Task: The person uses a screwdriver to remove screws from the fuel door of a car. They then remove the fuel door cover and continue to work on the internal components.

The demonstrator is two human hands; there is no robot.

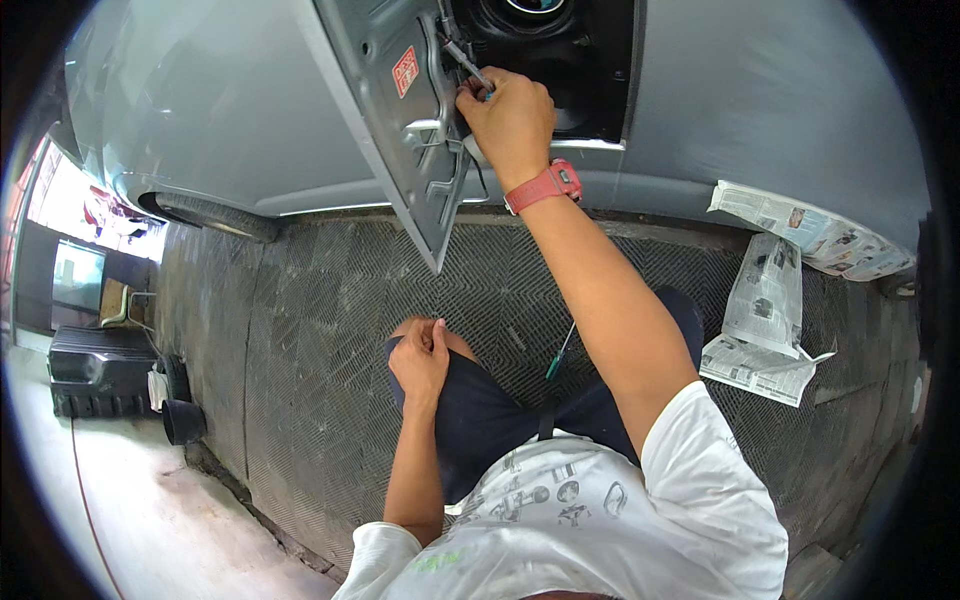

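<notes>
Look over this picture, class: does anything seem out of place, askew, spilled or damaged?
Two things: the newspaper on the ribbed floor lies crookedly folded, one corner sticking out, and a green-handled tool lies loose between the person's legs, where it might be knocked. Nothing looks clearly spilled or damaged.

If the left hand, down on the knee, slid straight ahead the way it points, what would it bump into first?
Probably the lower corner of the open grey panel, though depth is unclear and the left hand might pass beneath it.
</notes>
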